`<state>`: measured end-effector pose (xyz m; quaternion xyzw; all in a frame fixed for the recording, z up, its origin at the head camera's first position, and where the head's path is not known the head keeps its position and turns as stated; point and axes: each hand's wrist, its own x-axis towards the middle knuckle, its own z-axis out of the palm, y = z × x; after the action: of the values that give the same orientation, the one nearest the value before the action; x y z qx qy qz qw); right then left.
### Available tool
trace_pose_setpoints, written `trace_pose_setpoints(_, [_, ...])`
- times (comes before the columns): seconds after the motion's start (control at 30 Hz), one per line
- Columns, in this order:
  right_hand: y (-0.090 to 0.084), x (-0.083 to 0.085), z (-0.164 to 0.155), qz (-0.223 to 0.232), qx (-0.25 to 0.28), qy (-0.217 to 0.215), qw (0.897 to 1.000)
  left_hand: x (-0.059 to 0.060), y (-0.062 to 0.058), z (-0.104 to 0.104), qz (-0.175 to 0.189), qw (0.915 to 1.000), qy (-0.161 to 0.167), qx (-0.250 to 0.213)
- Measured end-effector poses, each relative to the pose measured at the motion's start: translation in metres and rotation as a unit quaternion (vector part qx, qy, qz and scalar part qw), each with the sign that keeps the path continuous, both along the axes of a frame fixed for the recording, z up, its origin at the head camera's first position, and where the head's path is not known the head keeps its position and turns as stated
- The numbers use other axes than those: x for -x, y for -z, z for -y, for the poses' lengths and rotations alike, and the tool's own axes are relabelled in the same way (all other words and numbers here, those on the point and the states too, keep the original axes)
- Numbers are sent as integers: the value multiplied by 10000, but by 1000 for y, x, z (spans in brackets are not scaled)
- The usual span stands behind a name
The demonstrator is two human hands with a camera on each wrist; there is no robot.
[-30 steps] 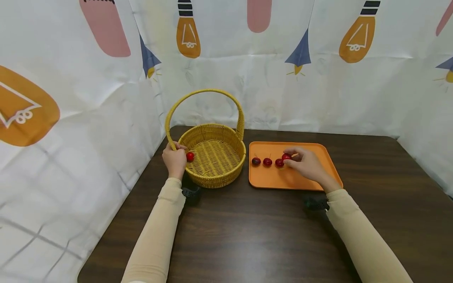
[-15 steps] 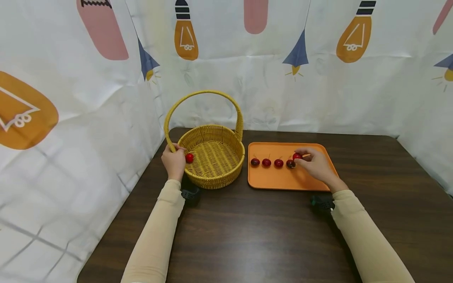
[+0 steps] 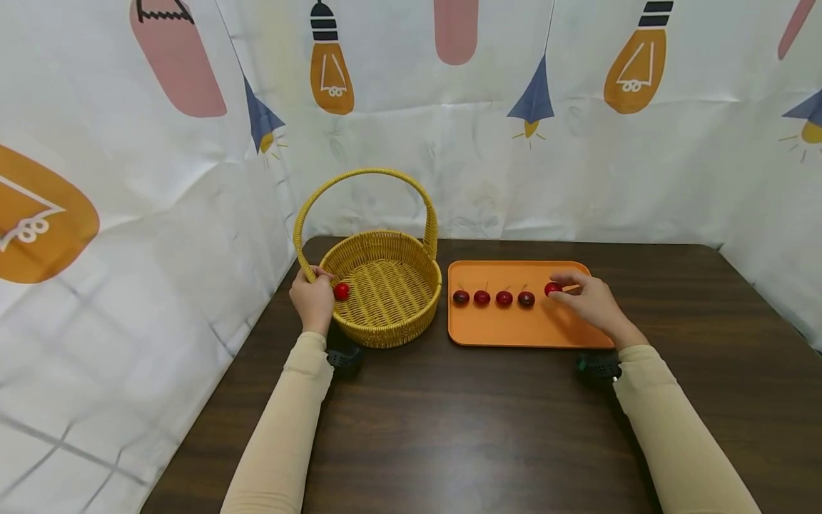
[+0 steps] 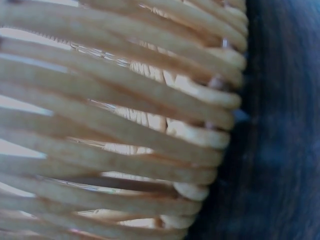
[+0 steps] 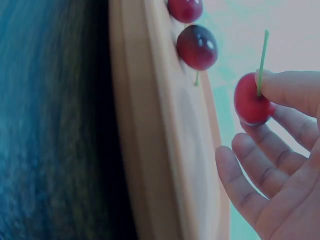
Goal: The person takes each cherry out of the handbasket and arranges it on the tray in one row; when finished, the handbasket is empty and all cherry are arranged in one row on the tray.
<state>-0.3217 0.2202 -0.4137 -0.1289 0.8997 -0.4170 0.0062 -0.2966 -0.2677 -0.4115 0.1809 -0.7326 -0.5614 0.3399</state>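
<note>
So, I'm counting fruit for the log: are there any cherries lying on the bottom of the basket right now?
No: the basket floor is bare; the only cherry near it is held by the left hand.

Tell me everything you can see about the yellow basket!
The basket is round and woven from yellow strands that look like wicker or cord, with open gaps between the side strands in the left wrist view. A tall arched handle stands upright over it. It sits upright on the dark wooden table, left of the orange tray and apart from it. The left hand rests against its left rim by the handle's base, holding a red cherry there. The woven floor looks bare.
</note>
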Motion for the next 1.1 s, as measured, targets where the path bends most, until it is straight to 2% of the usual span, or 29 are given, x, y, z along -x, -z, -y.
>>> trace_pose_setpoints(0.43, [11, 3, -2, 194, -373, 8, 9991, -1, 0, 0, 28, 10000, 8, -21])
trace_pose_setpoints(0.7, [16, 6, 2, 161, -547, -42, 9984, -2, 0, 1, 81, 9999, -18, -99])
trace_pose_setpoints(1.1, [22, 7, 5, 142, -474, 49, 9988, -1, -1, 0, 77, 9999, -12, -80])
